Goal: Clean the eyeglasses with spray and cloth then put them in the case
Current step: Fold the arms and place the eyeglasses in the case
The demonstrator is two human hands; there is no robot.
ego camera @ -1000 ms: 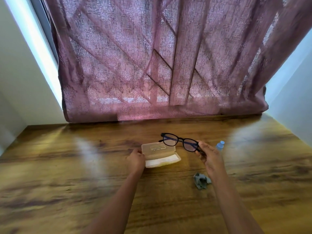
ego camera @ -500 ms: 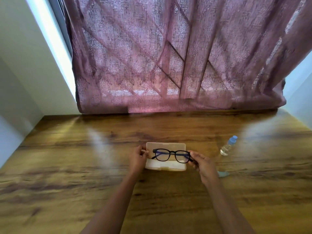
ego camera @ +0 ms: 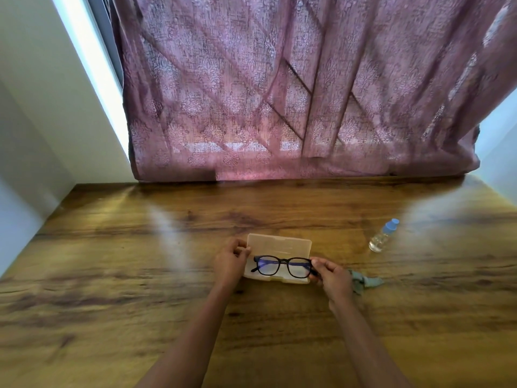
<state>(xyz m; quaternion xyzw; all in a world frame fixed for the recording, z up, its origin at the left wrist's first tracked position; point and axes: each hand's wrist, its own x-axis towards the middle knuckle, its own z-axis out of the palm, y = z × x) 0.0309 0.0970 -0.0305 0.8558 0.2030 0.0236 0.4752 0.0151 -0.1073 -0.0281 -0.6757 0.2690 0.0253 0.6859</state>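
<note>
**Eyeglasses Positioned Over Open Case**

The translucent eyeglass case (ego camera: 279,244) lies open on the wooden table (ego camera: 134,275), lid toward the curtain (ego camera: 279,93). The black-framed eyeglasses (ego camera: 268,266) sit over the case's near half; contact with the tray cannot be confirmed. The right hand (ego camera: 333,275) pinches the right end of the frame between thumb and fingertips. The left hand (ego camera: 230,260) grips the case's left end with curled fingers. The grey cloth (ego camera: 365,282) lies just behind the right hand. The blue-capped spray bottle (ego camera: 382,236) stands farther right, apart from the case.
</note>
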